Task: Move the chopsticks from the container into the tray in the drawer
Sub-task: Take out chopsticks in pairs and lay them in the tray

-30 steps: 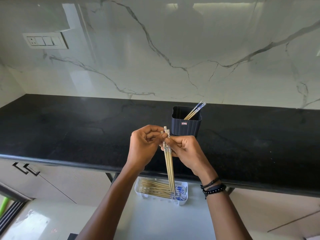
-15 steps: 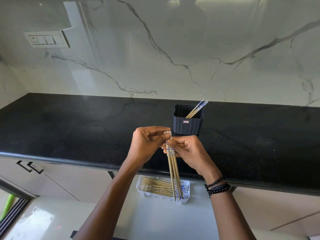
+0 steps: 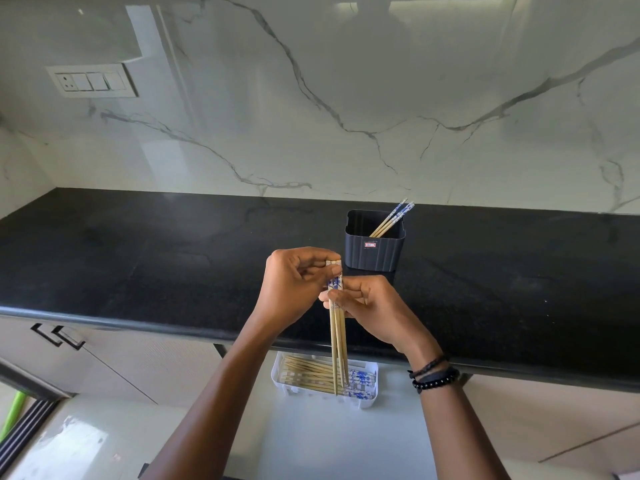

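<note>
Both hands hold a small bundle of wooden chopsticks (image 3: 337,341) with blue-and-white patterned tops, hanging almost upright over the counter's front edge. My left hand (image 3: 294,289) pinches the patterned top ends. My right hand (image 3: 372,306) grips the same bundle just below. The tips point down over a white tray (image 3: 278,370) in the open drawer, which holds several more chopsticks lying flat. Behind my hands a dark ribbed container (image 3: 374,249) stands on the counter with two chopsticks (image 3: 393,218) leaning out of its right side.
The black stone countertop (image 3: 156,258) runs the full width, with a marble wall behind it. A switch plate (image 3: 91,81) sits on the wall at upper left. Cabinet fronts with dark handles (image 3: 57,336) are below left. The drawer's pale floor (image 3: 329,434) surrounds the tray.
The bundle has slid down through my hands, so less of its top sticks out and the tips hang lower over the tray. Both hands stay close together at the counter edge.
</note>
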